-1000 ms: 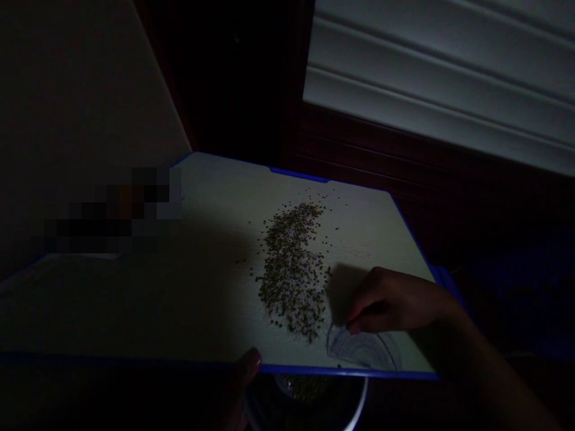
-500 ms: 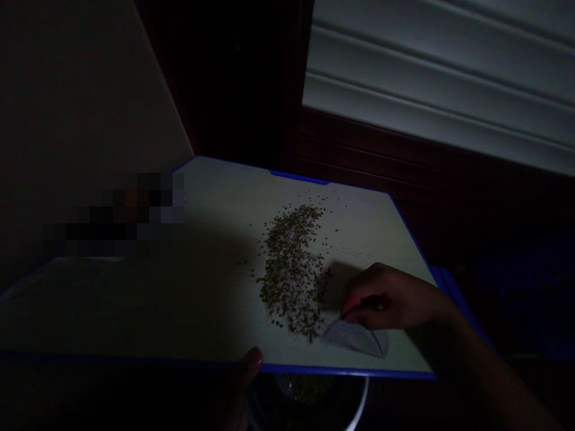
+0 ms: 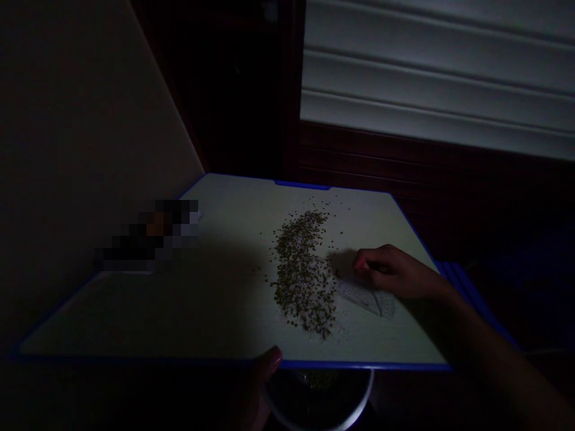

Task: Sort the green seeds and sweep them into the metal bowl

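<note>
A whiteboard-like panel (image 3: 215,317) with a blue rim lies in front of me. A long heap of small greenish-brown seeds or grains (image 3: 305,269) is spread across its middle. My right hand (image 3: 390,269) pinches a clear half-round protractor (image 3: 366,297) by its upper edge, just right of the heap. Its fingertips are closed. My left hand (image 3: 265,374) is at the board's near edge, thumb over the rim; its other fingers are hidden in the dark. Below that edge is a round bowl (image 3: 366,395) with a pale rim and more of the greenish stuff inside.
A blurred-out item (image 3: 153,233) lies at the board's left side against the wall (image 3: 90,120). Behind the board are dark wood (image 3: 359,155) and pale horizontal slats (image 3: 426,90). A dark blue object (image 3: 530,293) is at the right. The light is very dim.
My right hand has moved the protractor away from the near edge, up along the heap's right side. The view has shifted slightly. My left thumb stays at the board's edge.
</note>
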`<move>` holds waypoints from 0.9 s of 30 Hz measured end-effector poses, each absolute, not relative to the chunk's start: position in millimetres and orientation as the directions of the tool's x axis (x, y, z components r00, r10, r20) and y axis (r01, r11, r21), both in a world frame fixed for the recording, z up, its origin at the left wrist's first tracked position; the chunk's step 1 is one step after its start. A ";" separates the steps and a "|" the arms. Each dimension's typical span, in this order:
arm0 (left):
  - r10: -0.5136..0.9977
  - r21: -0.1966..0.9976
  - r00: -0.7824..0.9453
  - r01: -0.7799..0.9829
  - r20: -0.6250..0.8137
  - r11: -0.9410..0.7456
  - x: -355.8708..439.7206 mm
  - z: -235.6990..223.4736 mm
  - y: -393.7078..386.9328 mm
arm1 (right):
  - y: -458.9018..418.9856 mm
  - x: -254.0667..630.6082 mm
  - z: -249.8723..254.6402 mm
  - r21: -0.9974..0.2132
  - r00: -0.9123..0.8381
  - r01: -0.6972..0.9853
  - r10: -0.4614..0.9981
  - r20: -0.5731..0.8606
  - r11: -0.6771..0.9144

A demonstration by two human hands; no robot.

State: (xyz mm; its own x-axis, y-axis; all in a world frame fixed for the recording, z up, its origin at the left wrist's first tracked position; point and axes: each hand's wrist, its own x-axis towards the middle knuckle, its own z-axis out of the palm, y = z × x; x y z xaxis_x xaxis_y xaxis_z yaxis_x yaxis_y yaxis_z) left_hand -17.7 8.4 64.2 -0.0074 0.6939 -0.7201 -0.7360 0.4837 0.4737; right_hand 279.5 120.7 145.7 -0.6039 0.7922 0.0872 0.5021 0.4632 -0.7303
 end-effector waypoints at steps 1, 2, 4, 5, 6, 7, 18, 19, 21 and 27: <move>0.673 0.448 0.027 -0.725 -0.739 0.522 -17.8 68.7 9.9 | 121.6 280.1 144.3 -0.739 -0.599 0.503 0.797 0.076 0.448; 0.656 0.446 0.005 -0.729 -0.754 0.519 -17.8 72.2 11.1 | 122.7 280.5 143.0 -0.745 -0.595 0.504 0.801 0.067 0.437; 0.647 0.455 -0.015 -0.723 -0.762 0.520 -18.3 75.1 12.3 | 124.5 280.4 140.8 -0.764 -0.587 0.495 0.808 0.058 0.414; 0.655 0.475 -0.036 -0.719 -0.755 0.508 -18.9 74.1 12.4 | 125.2 280.1 140.1 -0.780 -0.577 0.487 0.815 0.051 0.394; 0.672 0.487 -0.035 -0.718 -0.739 0.498 -19.7 71.7 12.3 | 125.7 279.6 139.8 -0.795 -0.564 0.480 0.825 0.042 0.370; 0.679 0.468 0.016 -0.713 -0.734 0.522 -20.6 68.6 12.3 | 125.9 279.2 139.6 -0.811 -0.549 0.473 0.835 0.034 0.344; 0.745 0.450 0.211 -0.683 -0.633 0.576 -24.5 64.1 8.2 | 128.7 277.1 125.8 -0.938 -0.292 0.317 0.955 0.047 0.143; 0.756 0.465 0.192 -0.685 -0.626 0.560 -24.1 62.3 7.8 | 128.9 274.5 124.8 -0.947 -0.263 0.294 0.963 0.052 0.131; 0.791 0.474 0.191 -0.711 -0.581 0.520 -23.1 57.8 8.8 | 127.7 268.5 124.8 -0.962 -0.218 0.253 0.975 0.050 0.106; 0.805 0.494 0.221 -0.692 -0.550 0.527 -19.3 51.0 16.2 | 105.8 259.0 138.0 -0.982 -0.124 0.179 0.991 0.047 0.068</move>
